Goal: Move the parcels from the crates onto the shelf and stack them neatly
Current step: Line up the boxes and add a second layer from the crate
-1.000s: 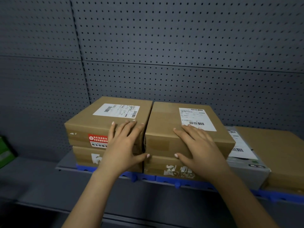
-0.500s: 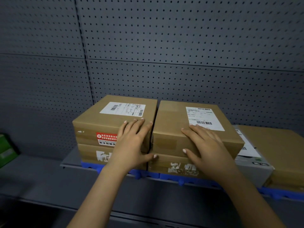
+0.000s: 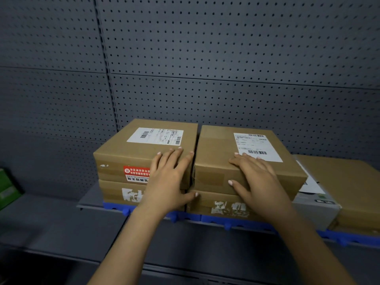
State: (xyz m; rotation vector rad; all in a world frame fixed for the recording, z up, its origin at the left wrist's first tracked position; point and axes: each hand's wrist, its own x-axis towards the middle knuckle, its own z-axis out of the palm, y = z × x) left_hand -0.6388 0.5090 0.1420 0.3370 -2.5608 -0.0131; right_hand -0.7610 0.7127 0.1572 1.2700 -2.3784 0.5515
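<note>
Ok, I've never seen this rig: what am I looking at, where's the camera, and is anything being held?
No machine here: a person works bare-handed, and the one camera sits on their head, looking forward and down. A grey shelf with a blue front strip carries two stacks of two brown parcels, side by side, before a pegboard wall. The left hand lies flat on the upper left parcel, the right hand on the upper right parcel, fingers straight over the front edges. Nothing is gripped or lifted. Further right lie a grey parcel and another brown parcel.
</note>
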